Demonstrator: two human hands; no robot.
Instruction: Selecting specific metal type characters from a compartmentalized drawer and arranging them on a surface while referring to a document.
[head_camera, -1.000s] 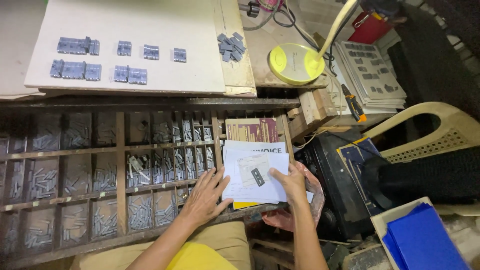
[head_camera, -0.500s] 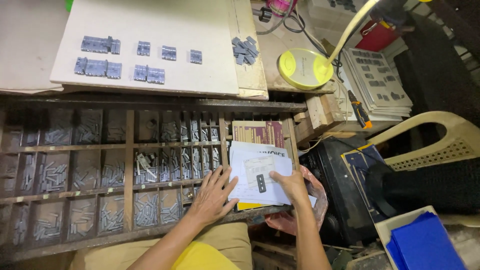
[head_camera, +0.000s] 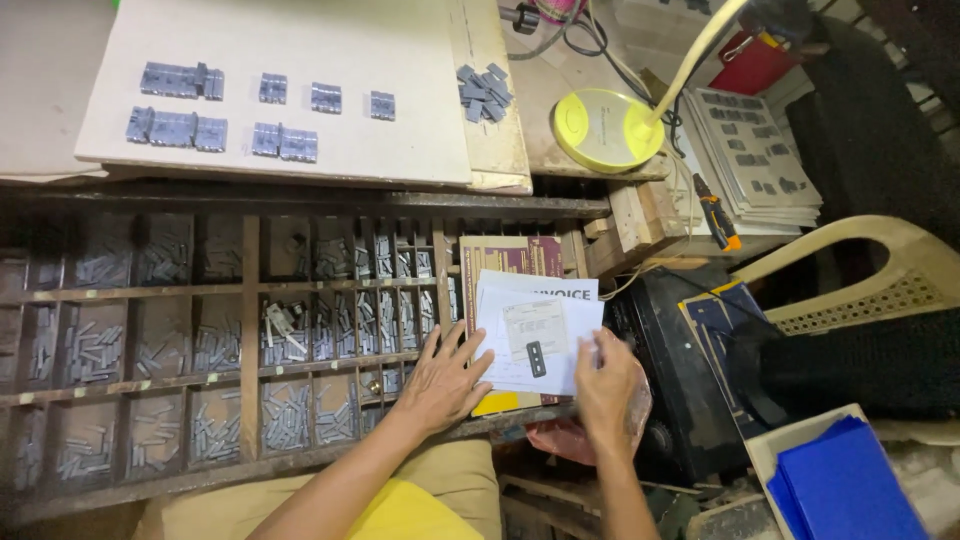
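Since half a second ago the right hand (head_camera: 607, 385) has slid off the papers (head_camera: 538, 335) toward their right edge, while the left hand (head_camera: 440, 380) has stayed put on the tray (head_camera: 250, 330). The left hand lies flat, palm down, fingers spread wide, its fingertips touching the left edge of the papers and holding nothing. The right hand sits just beside the papers' lower right corner, fingers loosely curled; whether it pinches anything between thumb and fingertips cannot be told. The papers, white sheets stacked on a maroon booklet (head_camera: 510, 255), rest on the right end of the tray, and a small dark block (head_camera: 536, 358) lies on the top sheet between the two hands. The tray is a wooden case split into many compartments filled with small grey metal pieces. Above it a pale board (head_camera: 300, 150) carries rows of grey blocks (head_camera: 225, 110), with a loose heap (head_camera: 482, 88) to their right. A yellow lamp (head_camera: 605, 125) stands further right, and a blue folder (head_camera: 850, 490) lies at the lower right.
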